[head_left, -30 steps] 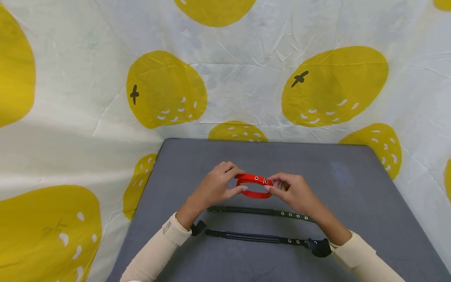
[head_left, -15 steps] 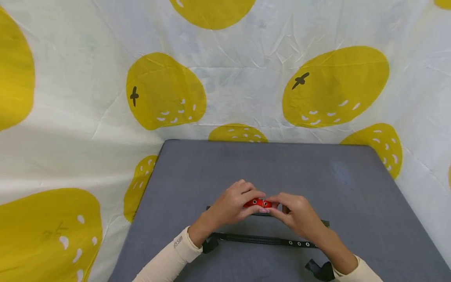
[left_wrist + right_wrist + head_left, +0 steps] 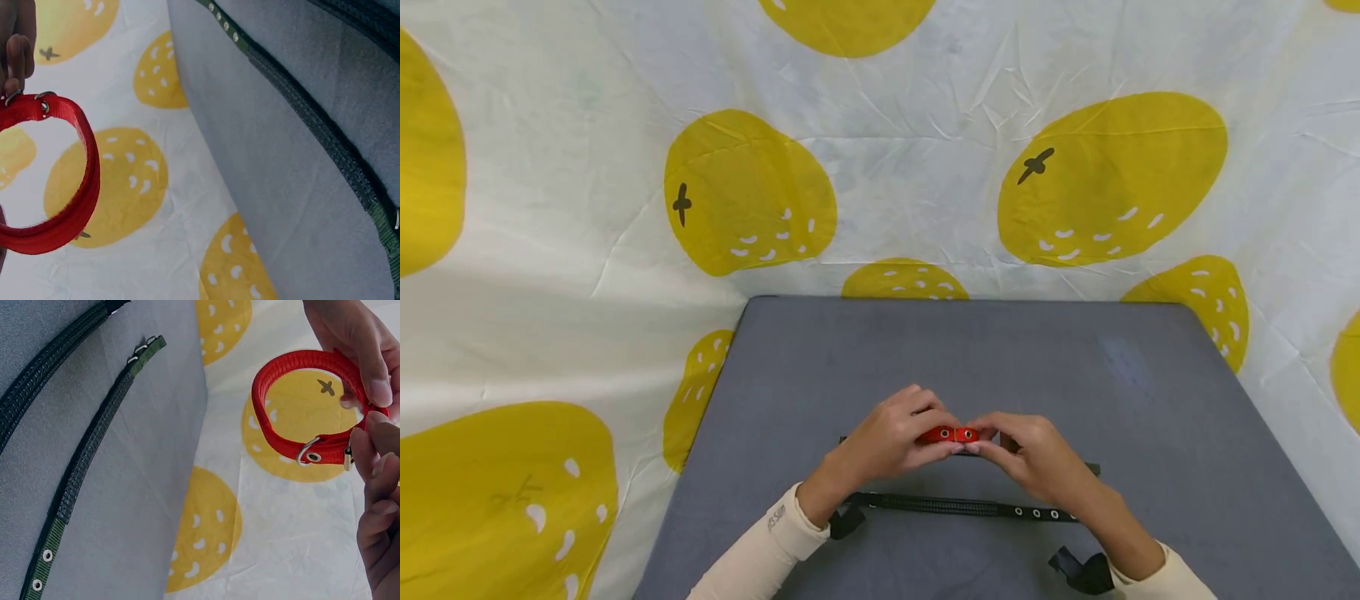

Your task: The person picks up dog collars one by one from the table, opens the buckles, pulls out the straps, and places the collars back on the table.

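A red collar (image 3: 945,434), closed into a loop, is held up above the table between both hands. It has metal eyelets, a buckle and a D-ring, which show in the right wrist view on the red collar (image 3: 275,437). My left hand (image 3: 891,437) pinches its left part between thumb and fingers. The right hand (image 3: 1037,458) pinches the band at the buckle end, its fingertips close to those of the left. From the head, the loop is seen nearly edge-on and fingers cover much of it; the left wrist view shows the red loop (image 3: 92,169) round and hollow.
Two dark collars lie stretched out across the grey table (image 3: 985,350). The nearer dark collar (image 3: 955,506) is below the hands; the farther dark collar (image 3: 94,437) is mostly behind them in the head view. A fruit-print cloth (image 3: 917,200) hangs behind the table.
Both hands have come down and nearer with the red collar and moved closer together. Its loop, open to the head view a second ago, has tipped edge-on. The last half second shows little movement.
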A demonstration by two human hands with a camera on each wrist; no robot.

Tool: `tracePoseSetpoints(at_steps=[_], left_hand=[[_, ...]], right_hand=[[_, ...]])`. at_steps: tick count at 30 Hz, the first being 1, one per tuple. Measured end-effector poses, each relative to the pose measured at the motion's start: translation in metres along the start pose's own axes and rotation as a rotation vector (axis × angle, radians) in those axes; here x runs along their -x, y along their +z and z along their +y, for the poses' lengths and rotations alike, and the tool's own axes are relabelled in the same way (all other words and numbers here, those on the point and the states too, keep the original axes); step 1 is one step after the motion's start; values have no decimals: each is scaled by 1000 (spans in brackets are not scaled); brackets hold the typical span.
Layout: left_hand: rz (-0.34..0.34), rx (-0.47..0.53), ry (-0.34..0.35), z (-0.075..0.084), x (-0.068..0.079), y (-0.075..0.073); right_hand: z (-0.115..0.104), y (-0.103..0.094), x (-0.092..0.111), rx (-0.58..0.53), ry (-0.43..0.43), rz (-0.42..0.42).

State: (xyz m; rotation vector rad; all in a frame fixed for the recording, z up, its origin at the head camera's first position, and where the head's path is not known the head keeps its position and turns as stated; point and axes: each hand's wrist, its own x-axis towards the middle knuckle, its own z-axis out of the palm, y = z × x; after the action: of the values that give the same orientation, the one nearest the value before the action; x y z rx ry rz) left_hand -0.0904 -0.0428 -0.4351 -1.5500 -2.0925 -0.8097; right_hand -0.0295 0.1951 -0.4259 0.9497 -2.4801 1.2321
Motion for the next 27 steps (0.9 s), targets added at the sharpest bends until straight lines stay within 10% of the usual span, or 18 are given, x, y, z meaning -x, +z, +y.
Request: tracePoseSetpoints(at_steps=[15,27], left_hand=[[-15,192,-79,5,2,-5],[-115,75,6,12,-1,-7]], right_hand=[[0,-8,7,-318,190,-68],[0,-4,6,-465,276,-169]])
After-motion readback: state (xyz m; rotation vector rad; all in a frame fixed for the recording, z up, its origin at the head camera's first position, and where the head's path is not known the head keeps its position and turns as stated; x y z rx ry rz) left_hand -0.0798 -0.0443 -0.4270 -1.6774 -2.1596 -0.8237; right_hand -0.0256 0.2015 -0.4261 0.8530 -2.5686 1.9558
